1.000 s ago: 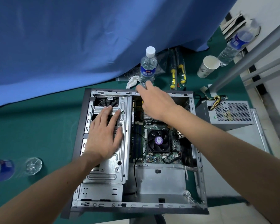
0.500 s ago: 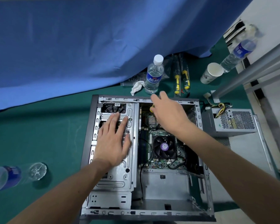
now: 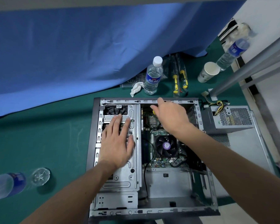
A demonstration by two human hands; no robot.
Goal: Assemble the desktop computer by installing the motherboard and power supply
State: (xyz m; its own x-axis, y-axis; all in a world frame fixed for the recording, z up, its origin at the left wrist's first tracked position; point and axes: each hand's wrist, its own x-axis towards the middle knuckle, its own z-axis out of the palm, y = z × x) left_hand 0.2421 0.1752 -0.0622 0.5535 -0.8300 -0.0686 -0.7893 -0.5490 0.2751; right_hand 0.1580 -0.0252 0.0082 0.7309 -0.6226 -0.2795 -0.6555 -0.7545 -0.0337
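Note:
The open metal computer case (image 3: 207,188) lies on its side on the green table. The motherboard (image 3: 164,160), with its black CPU fan (image 3: 166,145), sits inside the case. My left hand (image 3: 117,143) lies flat, fingers straight, on the silver drive cage (image 3: 128,180). My right hand (image 3: 171,117) hovers over the motherboard's far corner near the case rim, curled around a yellow-handled tool (image 3: 153,112) that it mostly hides. The grey power supply (image 3: 229,118) stands outside the case to the right, with its cable bundle (image 3: 217,105) loose.
Behind the case stand a water bottle (image 3: 153,75), a crumpled tissue (image 3: 137,88), two yellow screwdrivers (image 3: 179,80) and a paper cup (image 3: 208,71). A bottle (image 3: 8,185) lies at the left. The case side panel (image 3: 249,152) lies to the right. A blue cloth (image 3: 87,50) hangs behind.
The case sits lower and farther right in the view. Both hands keep their places, the left on the drive cage and the right over the motherboard's far corner.

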